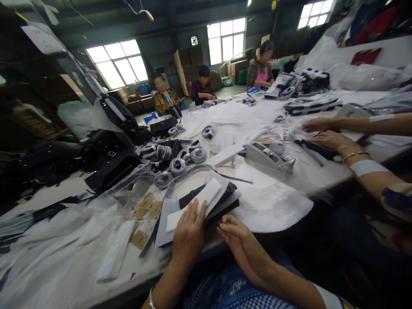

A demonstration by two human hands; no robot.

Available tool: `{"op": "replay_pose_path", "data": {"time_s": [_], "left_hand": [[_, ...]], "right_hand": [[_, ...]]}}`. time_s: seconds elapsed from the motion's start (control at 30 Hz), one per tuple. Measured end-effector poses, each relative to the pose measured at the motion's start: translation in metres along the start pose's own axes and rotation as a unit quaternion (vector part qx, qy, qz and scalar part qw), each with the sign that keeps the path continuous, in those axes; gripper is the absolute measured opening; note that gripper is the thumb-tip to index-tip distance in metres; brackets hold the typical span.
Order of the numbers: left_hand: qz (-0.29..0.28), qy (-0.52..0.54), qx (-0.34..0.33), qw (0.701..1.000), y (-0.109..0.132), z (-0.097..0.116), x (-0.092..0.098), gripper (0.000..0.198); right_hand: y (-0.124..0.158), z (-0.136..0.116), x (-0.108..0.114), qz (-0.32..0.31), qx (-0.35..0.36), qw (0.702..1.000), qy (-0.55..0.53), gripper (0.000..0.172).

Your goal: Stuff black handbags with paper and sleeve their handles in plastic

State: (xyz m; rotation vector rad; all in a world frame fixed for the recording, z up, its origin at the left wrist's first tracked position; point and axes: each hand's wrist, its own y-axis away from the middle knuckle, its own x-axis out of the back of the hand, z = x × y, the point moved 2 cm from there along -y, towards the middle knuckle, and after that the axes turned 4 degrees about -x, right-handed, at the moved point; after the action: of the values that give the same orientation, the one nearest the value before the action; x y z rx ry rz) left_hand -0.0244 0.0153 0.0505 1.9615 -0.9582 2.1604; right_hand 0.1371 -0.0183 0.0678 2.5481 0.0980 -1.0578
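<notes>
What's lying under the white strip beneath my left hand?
Grey pieces and black pieces stick out from under the white strip. Parts covered by it and your left hand are hidden.

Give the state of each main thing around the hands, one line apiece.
Oblong white foam-like strip, lying on layered black-and-grey flat pieces
Black-and-grey flat pieces, layered, partly covered
Left hand, fingers extended, resting on the strip
Right hand, fingers slightly bent, nothing visibly held
Round grey-and-white strap coils, rolled up
Small brown card-like tags, loosely heaped
</notes>
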Motion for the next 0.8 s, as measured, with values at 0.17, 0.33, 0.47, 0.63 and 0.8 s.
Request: {"op": "replay_pose_path", "data": {"time_s": [0.17, 0.33, 0.47, 0.63, 0.8], "left_hand": [[0.011, -0.003, -0.004, 1.000, 0.007, 0.000, 0.003, 0.072], [0.032, -0.052, 0.003, 0.998, 0.008, 0.008, -0.008, 0.079], [0.064, -0.076, 0.001, 0.995, 0.008, 0.002, -0.016, 0.073], [0.055, -0.061, 0.001, 0.997, 0.006, -0.012, -0.006, 0.074], [0.051, -0.027, 0.057, 0.997, 0.002, -0.020, 0.009, 0.081]], "right_hand": [[0.004, -0.008, -0.019, -0.018, -0.004, 1.000, -0.002, 0.010], [0.004, -0.007, -0.017, -0.025, 0.003, 1.000, -0.014, 0.008], [0.002, -0.002, -0.014, -0.033, 0.005, 0.999, -0.015, 0.008], [-0.008, -0.013, 0.011, -0.065, 0.000, 0.989, 0.131, 0.012], [-0.036, -0.051, 0.066, -0.027, 0.243, 0.736, 0.631, 0.034]]}}
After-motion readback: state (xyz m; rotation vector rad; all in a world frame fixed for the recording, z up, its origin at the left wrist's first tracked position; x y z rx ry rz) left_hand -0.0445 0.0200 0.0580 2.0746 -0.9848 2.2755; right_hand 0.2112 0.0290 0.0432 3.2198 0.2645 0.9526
